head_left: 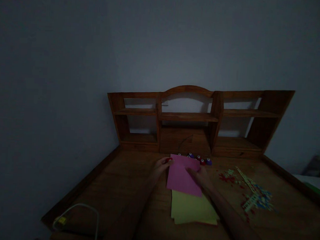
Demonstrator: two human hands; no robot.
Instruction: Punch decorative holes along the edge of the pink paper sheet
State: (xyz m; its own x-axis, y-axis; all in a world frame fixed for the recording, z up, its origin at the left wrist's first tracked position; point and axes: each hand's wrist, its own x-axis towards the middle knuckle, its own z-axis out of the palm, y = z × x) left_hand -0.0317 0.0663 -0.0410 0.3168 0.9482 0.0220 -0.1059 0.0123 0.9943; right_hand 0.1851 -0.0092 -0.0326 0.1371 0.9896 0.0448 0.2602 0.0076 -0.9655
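A pink sheet of paper (182, 176) lies on the wooden desk (135, 189), partly over a yellow sheet (191, 210). My left hand (162, 166) is at the pink sheet's upper left corner, fingers closed round a small red object (169, 159) that looks like a paper punch. My right hand (201, 176) rests on the pink sheet's right edge, fingers curled and seemingly pinching it. The scene is very dim, so finger detail is poor.
A row of small coloured punches (199, 158) stands behind the paper. Paper scraps and strips (248, 189) are scattered at the right. A wooden shelf unit (189, 117) rises at the desk's back. A white cable (76, 212) loops near the front left.
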